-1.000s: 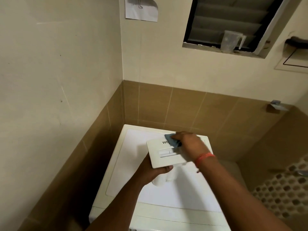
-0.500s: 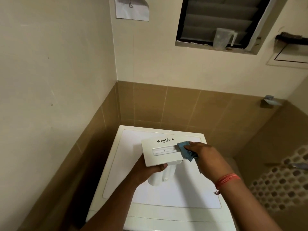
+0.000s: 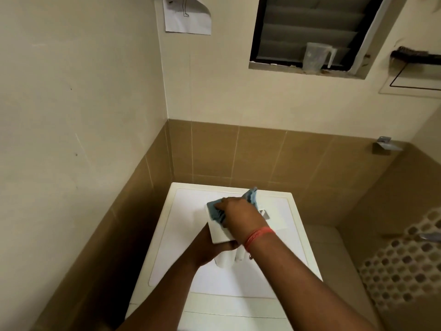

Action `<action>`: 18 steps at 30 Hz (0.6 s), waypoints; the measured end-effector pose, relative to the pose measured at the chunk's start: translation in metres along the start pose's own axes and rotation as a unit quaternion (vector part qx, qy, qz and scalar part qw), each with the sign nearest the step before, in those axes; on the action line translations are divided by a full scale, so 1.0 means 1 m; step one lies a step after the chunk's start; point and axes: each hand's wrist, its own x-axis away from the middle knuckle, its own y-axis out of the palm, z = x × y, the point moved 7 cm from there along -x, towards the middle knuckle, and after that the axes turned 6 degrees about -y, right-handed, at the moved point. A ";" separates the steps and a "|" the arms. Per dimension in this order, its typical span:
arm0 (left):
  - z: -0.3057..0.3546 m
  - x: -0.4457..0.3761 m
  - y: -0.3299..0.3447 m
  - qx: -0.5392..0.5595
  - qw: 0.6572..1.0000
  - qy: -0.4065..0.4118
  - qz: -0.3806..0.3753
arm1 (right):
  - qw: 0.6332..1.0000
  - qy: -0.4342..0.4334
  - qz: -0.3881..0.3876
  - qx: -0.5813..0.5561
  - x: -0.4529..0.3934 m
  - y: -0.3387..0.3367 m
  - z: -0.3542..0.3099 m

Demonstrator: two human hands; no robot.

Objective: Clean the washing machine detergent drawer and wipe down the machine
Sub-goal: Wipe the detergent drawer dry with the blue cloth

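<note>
Detergent drawer point(image 3: 220, 235) is held above the washing machine top point(image 3: 181, 235), gripped from below by the left hand point(image 3: 210, 249). A blue cloth point(image 3: 216, 212) is pressed against its front panel, clutched in the right hand point(image 3: 241, 212).

Above the white washing machine point(image 3: 181, 235), the left hand point(image 3: 210, 247) holds the detergent drawer point(image 3: 220, 235) from below while the right hand point(image 3: 241, 216) presses a blue cloth point(image 3: 214, 211) on its front panel, seemingly near the upper left corner
</note>
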 end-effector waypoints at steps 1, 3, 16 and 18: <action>-0.002 -0.002 0.000 0.001 1.000 0.000 -0.001 | 1.000 0.004 -0.010 -0.008 -0.005 -0.002 0.004; -0.007 -0.001 -0.004 -0.012 0.999 -0.013 0.032 | 1.000 -0.005 -0.018 -0.021 -0.012 -0.007 0.006; -0.002 -0.001 -0.016 0.070 0.997 0.004 0.033 | 0.998 0.031 0.029 -0.034 0.077 -0.055 0.071; 0.001 0.000 -0.016 0.074 0.997 0.010 0.031 | 0.998 0.058 0.027 -0.013 0.089 -0.049 0.058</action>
